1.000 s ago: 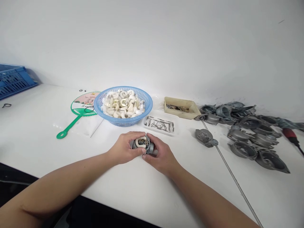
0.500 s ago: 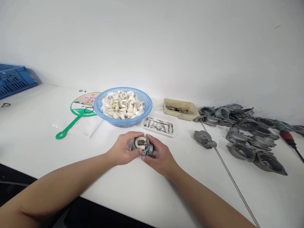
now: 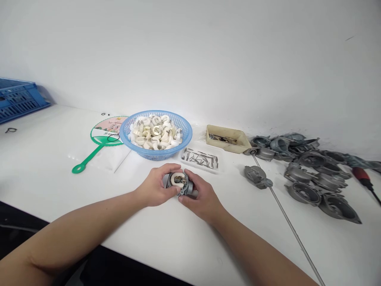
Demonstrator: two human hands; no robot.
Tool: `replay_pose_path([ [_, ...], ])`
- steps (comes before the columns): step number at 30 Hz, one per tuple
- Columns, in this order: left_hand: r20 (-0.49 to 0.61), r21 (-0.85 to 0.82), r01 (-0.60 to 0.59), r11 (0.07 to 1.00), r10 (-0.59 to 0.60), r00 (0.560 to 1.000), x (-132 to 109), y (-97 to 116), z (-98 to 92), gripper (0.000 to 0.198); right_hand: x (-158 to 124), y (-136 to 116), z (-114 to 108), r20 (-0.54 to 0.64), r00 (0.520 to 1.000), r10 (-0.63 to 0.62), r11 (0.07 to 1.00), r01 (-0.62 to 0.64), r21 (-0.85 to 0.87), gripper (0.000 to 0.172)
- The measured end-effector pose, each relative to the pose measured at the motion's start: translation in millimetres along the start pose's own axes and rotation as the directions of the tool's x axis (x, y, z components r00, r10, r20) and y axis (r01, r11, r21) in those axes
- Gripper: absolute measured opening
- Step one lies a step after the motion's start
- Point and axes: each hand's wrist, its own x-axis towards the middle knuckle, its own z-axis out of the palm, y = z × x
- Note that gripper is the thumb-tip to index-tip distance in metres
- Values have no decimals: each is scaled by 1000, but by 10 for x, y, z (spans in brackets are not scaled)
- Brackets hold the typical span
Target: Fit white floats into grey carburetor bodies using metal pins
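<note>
Between my hands is a grey metal carburetor body (image 3: 186, 188), its open side facing up. A white U-shaped float (image 3: 175, 182) sits in it, with small brass parts inside the curve. My left hand (image 3: 160, 186) grips the left side, its thumb resting near the float's lower end. Around the right side my right hand (image 3: 200, 194) is closed, fingers behind and thumb in front. Beyond the hands stands a blue plastic basket (image 3: 156, 153) heaped with white floats (image 3: 157, 131). Right of it lies a clear tray (image 3: 212, 171) of small metal pins (image 3: 202, 159).
A cream bin (image 3: 229, 147) holds thin metal parts. Several grey carburetor bodies (image 3: 303, 193) are piled at right, near a red-handled tool (image 3: 361, 174). A thin metal rod (image 3: 290, 224) crosses the table. Leftward lie a green-handled fan (image 3: 92, 157) and a blue crate (image 3: 24, 101).
The view has shifted slightly. Both hands keep their hold on the carburetor body, which appears turned or tilted a little; the float remains in it.
</note>
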Motion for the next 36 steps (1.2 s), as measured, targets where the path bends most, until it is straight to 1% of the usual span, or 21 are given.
replay_pose_path([
  [6, -1, -53, 26, 998, -26, 1000, -6, -3, 10, 53, 2, 36, -14, -6, 1000, -16, 1000, 16, -19, 73],
  [11, 4, -88, 43, 995, -43, 999, -7, -6, 9, 55, 8, 60, -30, 0, 999, 40, 999, -40, -29, 74],
  [16, 7, -105, 38, 994, -38, 999, 0, -25, 0, 57, 30, 90, -40, 7, 999, 40, 999, -40, -15, 76],
  [19, 3, -102, 27, 994, -27, 1000, -3, -55, 1, 58, 23, 68, -51, 5, 1000, 2, 999, -2, -50, 77],
  [22, -4, -97, 19, 995, -20, 1000, -12, -88, 14, 59, -18, 20, -83, 10, 996, -86, 991, 87, -105, 79],
  [24, -6, -106, 18, 994, -19, 1000, -15, -99, 24, 60, -58, -15, -122, -45, 988, -146, 983, 140, -121, 73],
  [26, -7, -110, 21, 994, -22, 1000, -13, -93, 28, 61, -87, -54, -181, -186, 963, -195, 972, 165, -168, 60],
  [27, -10, -105, 22, 994, -23, 1000, -9, -83, 27, 61, -89, -77, -219, -275, 936, -218, 963, 161, -214, 53],
  [28, -13, -99, 25, 995, -26, 1000, -4, -69, 23, 61, -77, -102, -264, -364, 902, -234, 953, 137, -271, 48],
  [29, -15, -92, 31, 995, -32, 999, 1, -52, 18, 61, -49, -128, -317, -441, 865, -239, 940, 91, -330, 44],
  [30, -15, -88, 38, 995, -40, 999, 7, -34, 11, 60, -3, -155, -376, -495, 839, -228, 924, 26, -382, 41],
  [31, -15, -86, 46, 995, -47, 999, 12, -16, 5, 60, 62, -180, -442, -515, 833, -200, 898, -54, -436, 41],
  [32, -12, -84, 53, 995, -55, 998, 17, -1, -1, 60, 146, -203, -510, -508, 847, -157, 861, -134, -491, 42],
  [33, -9, -85, 60, 995, -61, 998, 21, 11, -6, 60, 245, -222, -579, -476, 873, -105, 809, -203, -552, 42],
  [34, -6, -84, 63, 994, -63, 998, 25, 18, -9, 60, 356, -237, -644, -420, 906, -50, 742, -248, -624, 41],
  [36, -2, -84, 56, 995, -56, 998, 32, 19, -11, 59, 590, -253, -750, -309, 951, 18, 665, -242, -707, 37],
])
